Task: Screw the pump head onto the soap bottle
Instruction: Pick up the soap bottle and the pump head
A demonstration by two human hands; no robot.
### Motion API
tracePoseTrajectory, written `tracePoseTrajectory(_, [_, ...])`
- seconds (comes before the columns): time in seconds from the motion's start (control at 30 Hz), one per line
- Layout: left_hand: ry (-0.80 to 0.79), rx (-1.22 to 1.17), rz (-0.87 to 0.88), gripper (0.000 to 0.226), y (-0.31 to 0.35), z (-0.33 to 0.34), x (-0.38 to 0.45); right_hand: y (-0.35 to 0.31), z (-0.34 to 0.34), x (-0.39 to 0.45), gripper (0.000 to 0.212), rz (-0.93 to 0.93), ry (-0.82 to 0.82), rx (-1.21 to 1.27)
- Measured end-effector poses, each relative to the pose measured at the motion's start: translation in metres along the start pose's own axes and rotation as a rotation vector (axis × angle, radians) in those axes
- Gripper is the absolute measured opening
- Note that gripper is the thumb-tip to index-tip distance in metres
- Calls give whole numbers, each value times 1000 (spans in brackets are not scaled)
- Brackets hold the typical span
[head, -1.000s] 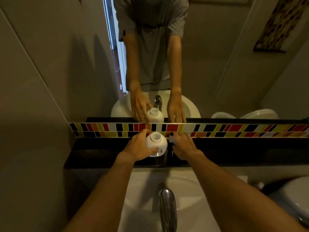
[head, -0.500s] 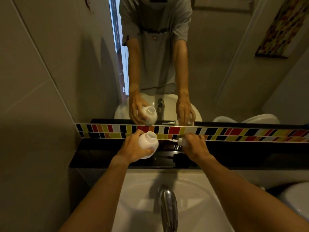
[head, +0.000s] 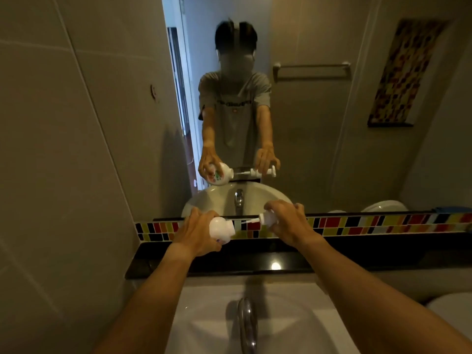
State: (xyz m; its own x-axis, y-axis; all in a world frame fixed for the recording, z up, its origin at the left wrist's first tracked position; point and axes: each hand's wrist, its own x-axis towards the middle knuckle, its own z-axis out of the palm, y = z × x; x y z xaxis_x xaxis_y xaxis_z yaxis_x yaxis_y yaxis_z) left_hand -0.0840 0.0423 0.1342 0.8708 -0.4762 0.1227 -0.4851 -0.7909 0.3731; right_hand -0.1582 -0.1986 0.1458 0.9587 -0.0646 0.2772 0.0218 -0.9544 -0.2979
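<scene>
My left hand (head: 195,235) grips a round white soap bottle (head: 221,229), lifted off the shelf and tipped so its open neck points right. My right hand (head: 287,226) holds the white pump head (head: 267,217), turned sideways. Its thin dip tube (head: 249,221) points left toward the bottle's neck. The tube's tip is at or just inside the neck; I cannot tell which. The mirror above repeats both hands and shows a coloured label on the bottle.
A black shelf (head: 255,261) runs below a strip of coloured tiles (head: 357,226). A white basin (head: 209,328) with a chrome tap (head: 246,323) lies under my arms. A grey wall stands at the left. A toilet (head: 452,318) shows at the right edge.
Both hands rose from the shelf. The bottle went from standing upright to tipped sideways, and the pump head came up with its tube aimed at the neck. The camera tilted upward.
</scene>
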Motion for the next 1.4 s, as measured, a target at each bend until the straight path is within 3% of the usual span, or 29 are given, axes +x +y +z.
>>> tracePoseTrajectory(0.53, [87, -163, 116, 74, 40, -5, -28, -42, -35, -28, 45, -190, -81, -130])
tracePoseTrajectory(0.67, [44, -238, 119, 77, 38, 1, -30, -52, -37, -32, 62, -199, -148, -100])
tracePoseTrajectory(0.83, [21, -335, 92, 66, 31, 9, -39, -56, -38, -31, 74, -47, -209, 134])
tracePoseTrajectory(1.0, [106, -392, 36, 67, 35, 29, -45, -57, -25, -23, 80, 141, -266, 349])
tracePoseTrajectory(1.17, [263, -423, 13, 63, 38, 47, -43, -54, -20, -16, 56, 311, -384, 508])
tracePoseTrajectory(1.27, [339, -402, 57, 61, 35, 52, -43, -47, -13, -11, 63, 484, -510, 706])
tracePoseTrajectory(1.4, [299, -505, 15, 64, 32, 51, -42, -34, -16, -12, 86, 614, -646, 990])
